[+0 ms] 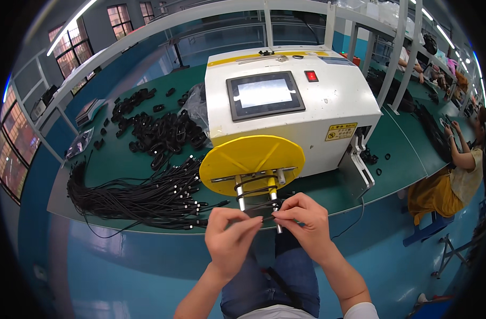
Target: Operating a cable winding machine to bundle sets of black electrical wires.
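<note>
My left hand (232, 236) and my right hand (306, 220) come together in front of the winding machine, each in a thumb-and-finger pinch. Between the fingertips runs a thin black cable (268, 218), held by both. More of the black cable loops around two metal pegs (241, 198) that stick out from the round yellow disc (251, 154). My right fingers are close beside the right peg, whose silver end shows below them. The cable's ends cannot be made out.
The white machine (285, 127) has a lit screen (264, 93) and a red switch (311, 76). Left on the green table (142, 183) lie a bundle of black cables (131, 204) and a heap of coiled black cables (171, 130). A person (461, 165) sits at the right.
</note>
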Tool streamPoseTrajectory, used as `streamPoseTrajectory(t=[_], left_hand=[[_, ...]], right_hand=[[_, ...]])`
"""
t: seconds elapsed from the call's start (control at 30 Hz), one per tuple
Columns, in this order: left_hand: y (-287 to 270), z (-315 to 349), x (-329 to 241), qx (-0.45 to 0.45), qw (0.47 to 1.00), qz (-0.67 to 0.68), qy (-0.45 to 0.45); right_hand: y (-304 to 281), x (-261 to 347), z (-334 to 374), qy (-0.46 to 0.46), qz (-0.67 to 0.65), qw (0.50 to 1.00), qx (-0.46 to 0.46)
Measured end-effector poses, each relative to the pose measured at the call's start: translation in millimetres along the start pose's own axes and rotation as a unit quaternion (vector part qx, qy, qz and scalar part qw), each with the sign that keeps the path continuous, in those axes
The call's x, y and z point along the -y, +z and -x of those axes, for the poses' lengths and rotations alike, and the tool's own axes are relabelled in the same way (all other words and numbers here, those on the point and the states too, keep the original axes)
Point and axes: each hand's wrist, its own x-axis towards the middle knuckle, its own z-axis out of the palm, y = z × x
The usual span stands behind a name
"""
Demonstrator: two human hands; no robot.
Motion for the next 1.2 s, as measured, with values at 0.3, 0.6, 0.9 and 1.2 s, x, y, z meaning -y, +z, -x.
streamPoseTrajectory(t=[0.3, 0.6, 0.9, 1.2], left_hand=[[1, 14, 12, -0.058, 0.978, 0.126, -0.155], [-10, 21, 12, 0.0, 0.999, 0.033, 0.027], [1, 95, -4, 0.712, 0.681, -0.135, -0.102], [-47, -1, 8, 0.164, 0.965, -0.167, -0.115]], right_hand=[[-4, 6, -6, 0.011, 0.046, 0.999, 0.017], [-6, -77, 70, 0.222, -0.273, 0.921, -0.169], [-1, -51, 41, 0.275, -0.223, 0.93, -0.1], [-6, -40, 39, 0.209, -0.237, 0.928, -0.195]])
